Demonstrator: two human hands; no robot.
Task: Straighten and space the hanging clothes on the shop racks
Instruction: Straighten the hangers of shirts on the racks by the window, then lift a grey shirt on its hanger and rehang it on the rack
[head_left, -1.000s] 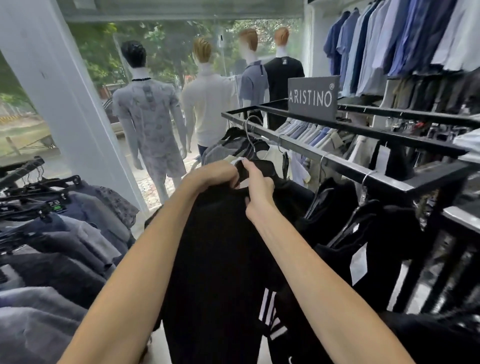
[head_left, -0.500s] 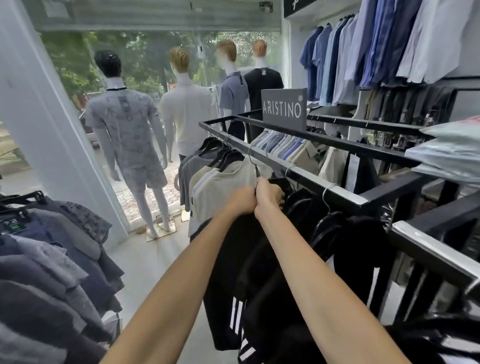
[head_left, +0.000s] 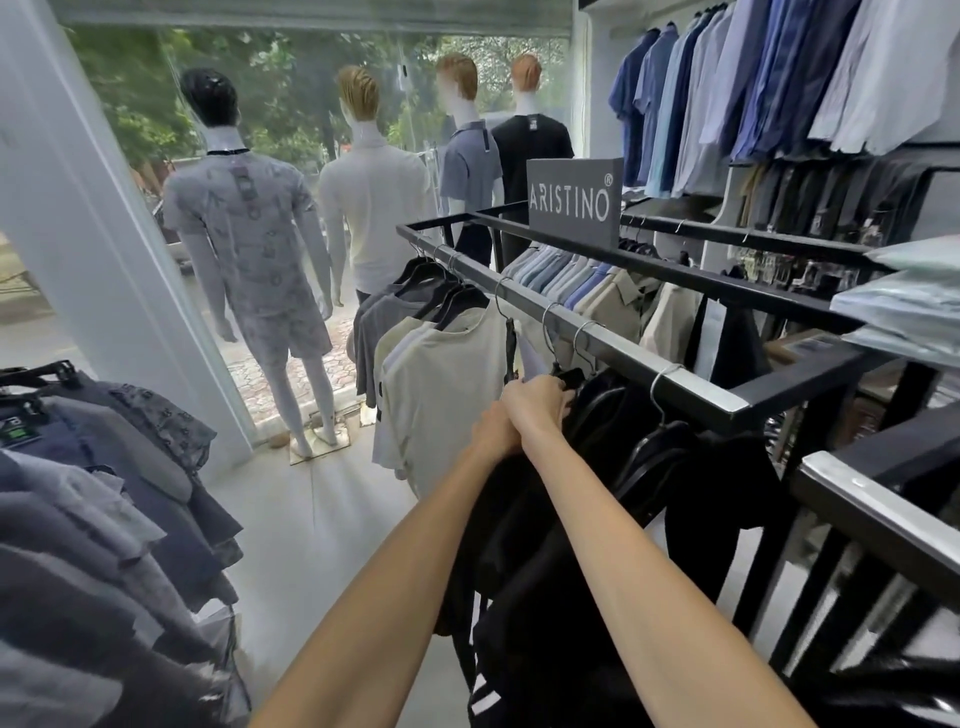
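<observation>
A black metal rack rail (head_left: 613, 332) runs from the centre towards the right front. Black garments (head_left: 540, 571) hang from it on black hangers, with beige T-shirts (head_left: 441, 384) and grey ones beyond. My right hand (head_left: 537, 402) grips the top of a black garment at its hanger just below the rail. My left hand (head_left: 493, 431) sits right behind it, curled on the same black cloth and partly hidden by my right wrist.
Several mannequins (head_left: 249, 249) stand at the glass front. A second rack of grey and navy clothes (head_left: 88, 499) fills the left. An ARISTINO sign (head_left: 571, 202) tops the rack, with folded shirts behind and blue shirts (head_left: 727, 93) hanging on the right wall. Pale floor lies between the racks.
Both hands have carried the black garment up and away to the rail, and it now hangs there. The view has risen and pulled back, showing more of the rack.
</observation>
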